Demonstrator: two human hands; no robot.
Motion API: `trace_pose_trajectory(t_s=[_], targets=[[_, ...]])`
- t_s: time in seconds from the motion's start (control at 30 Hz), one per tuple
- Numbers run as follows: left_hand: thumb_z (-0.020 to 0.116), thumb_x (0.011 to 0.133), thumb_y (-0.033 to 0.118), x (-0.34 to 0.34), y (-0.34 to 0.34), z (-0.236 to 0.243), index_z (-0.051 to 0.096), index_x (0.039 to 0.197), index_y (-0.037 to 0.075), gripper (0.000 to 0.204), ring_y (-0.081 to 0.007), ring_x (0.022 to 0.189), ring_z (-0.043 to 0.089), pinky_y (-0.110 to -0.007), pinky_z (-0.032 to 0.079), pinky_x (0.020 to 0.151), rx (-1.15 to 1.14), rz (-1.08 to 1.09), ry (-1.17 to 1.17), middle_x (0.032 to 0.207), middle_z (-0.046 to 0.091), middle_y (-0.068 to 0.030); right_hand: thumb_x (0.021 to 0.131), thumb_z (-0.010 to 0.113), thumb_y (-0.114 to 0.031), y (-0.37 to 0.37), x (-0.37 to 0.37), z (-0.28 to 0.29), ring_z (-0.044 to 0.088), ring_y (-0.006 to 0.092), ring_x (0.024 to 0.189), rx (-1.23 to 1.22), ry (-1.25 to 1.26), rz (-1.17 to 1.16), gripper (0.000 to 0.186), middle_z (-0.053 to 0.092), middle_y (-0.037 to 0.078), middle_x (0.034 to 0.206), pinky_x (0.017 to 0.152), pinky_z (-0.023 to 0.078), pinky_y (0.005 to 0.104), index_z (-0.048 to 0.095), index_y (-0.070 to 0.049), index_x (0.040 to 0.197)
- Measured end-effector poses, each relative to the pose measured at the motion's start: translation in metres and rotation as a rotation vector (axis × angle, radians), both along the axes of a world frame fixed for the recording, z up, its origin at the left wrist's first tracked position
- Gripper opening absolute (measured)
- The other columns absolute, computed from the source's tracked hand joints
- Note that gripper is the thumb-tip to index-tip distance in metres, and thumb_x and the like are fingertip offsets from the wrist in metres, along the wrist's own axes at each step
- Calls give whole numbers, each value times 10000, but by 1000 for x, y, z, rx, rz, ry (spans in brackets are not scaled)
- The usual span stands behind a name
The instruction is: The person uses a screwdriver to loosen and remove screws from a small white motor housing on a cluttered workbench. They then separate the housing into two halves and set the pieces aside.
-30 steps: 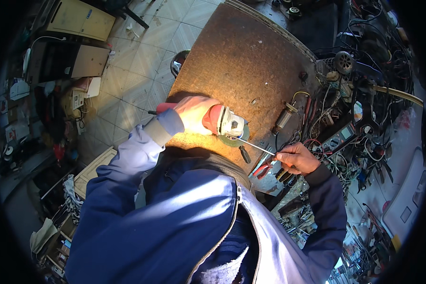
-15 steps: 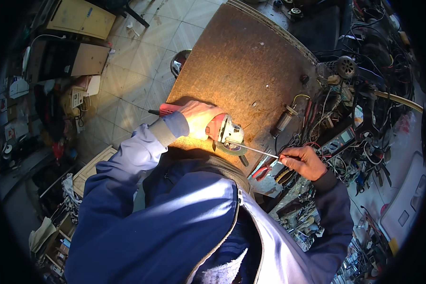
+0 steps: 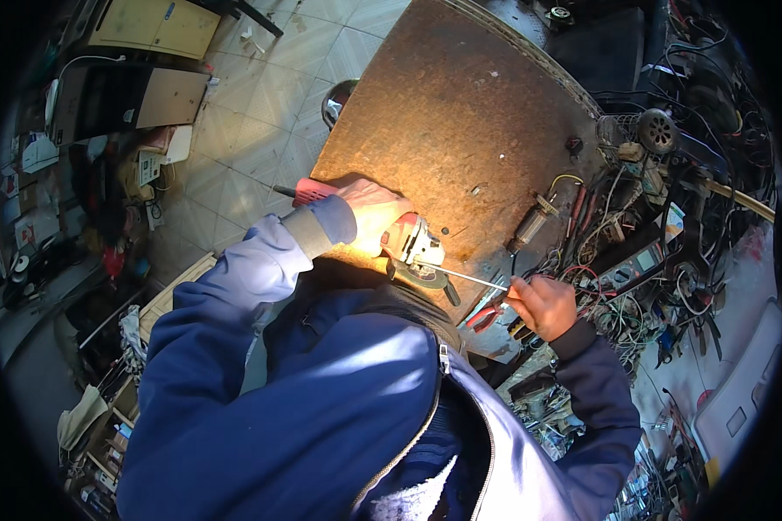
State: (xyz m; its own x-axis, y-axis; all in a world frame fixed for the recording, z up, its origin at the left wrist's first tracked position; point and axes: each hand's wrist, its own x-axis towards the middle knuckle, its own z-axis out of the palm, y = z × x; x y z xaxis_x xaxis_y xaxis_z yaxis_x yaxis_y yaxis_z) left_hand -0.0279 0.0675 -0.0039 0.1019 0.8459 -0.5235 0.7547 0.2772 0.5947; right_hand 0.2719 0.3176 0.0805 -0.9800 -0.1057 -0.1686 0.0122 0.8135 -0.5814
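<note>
My left hand (image 3: 375,213) is closed round the red body of an angle grinder (image 3: 400,233) lying on the brown table. Its silver gear head points right, with the disc (image 3: 419,276) and black side handle (image 3: 452,293) on the side nearest me. In my right hand (image 3: 545,306) is a screwdriver (image 3: 473,279), gripped by its handle, which my fingers mostly hide. The long thin shaft runs left to the gear head, where its tip seems to touch; the exact contact is too small to make out.
Pliers with red handles (image 3: 482,319) lie at the table's near right corner. A motor armature (image 3: 534,221) rests by the right edge. Tangled wires, a multimeter (image 3: 632,269) and a round perforated metal part (image 3: 658,130) crowd the right. Tiled floor (image 3: 243,130) lies left.
My right hand has rolled over and shifted slightly left, still holding the screwdriver against the gear head. A small dark bit now shows beside the head. The whole view has shifted a little.
</note>
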Motion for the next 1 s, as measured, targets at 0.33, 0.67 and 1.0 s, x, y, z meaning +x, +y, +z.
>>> trace_pose_trajectory(t_s=[0.33, 0.67, 1.0], targets=[[929, 589, 237, -5, 6, 4, 618, 1186, 75, 692, -391, 974, 699, -520, 551, 805, -38, -24, -23, 1040, 707, -143, 962, 764, -208, 6, 12, -16, 442, 47, 569, -1224, -836, -804, 278, 593, -14, 703, 492, 326, 255, 739, 63, 1021], [942, 594, 251, -7, 10, 6, 608, 1230, 83, 737, -384, 1021, 694, -510, 552, 836, -89, -55, -24, 1082, 708, -137, 833, 850, -203, -16, 18, -28, 571, 251, 567, -35, -7, -120, 254, 580, 91, 686, 531, 457, 371, 745, -15, 968], [925, 619, 251, -9, 13, 1, 600, 1270, 92, 745, -384, 1025, 693, -508, 551, 845, -117, -60, -37, 1097, 711, -137, 1000, 636, -158, 3, 25, -30, 714, 209, 686, -1358, -455, -1230, 265, 724, 130, 935, 575, 591, 310, 683, 78, 1111]])
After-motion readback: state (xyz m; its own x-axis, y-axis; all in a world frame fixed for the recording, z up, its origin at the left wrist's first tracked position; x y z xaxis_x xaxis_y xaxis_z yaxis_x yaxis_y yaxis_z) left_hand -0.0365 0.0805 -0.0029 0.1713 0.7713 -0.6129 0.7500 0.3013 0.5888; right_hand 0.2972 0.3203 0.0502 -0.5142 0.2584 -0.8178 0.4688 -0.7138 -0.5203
